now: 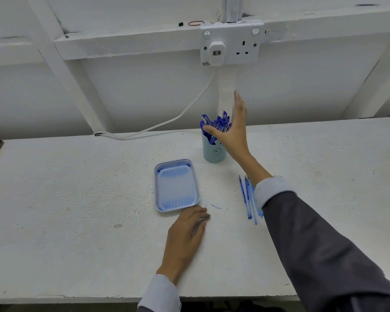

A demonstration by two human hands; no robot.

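Reaching for pens (218, 123) in cup (213, 154) with right hand (231, 134), spread wide. Likely light, stiff, smooth: pinch one by top. Left hand (185, 235) on table (77, 199), grip unclear.

The right hand (234, 131) reached with spread fingers over the pale blue cylindrical cup (214, 153). Its bundle of upright blue pens (217, 124) crowded the mouth and left little room between them. The white panelled wall (144, 91) rose close behind. A shallow light blue rectangular plastic tray (159, 206) stood near the cup, with a bare strip of rough white table (77, 199) between them. Loose blue pens (248, 199) lay under the right forearm. The left hand (187, 230) rested just beside the tray's near edge, with wide open surface to its left.
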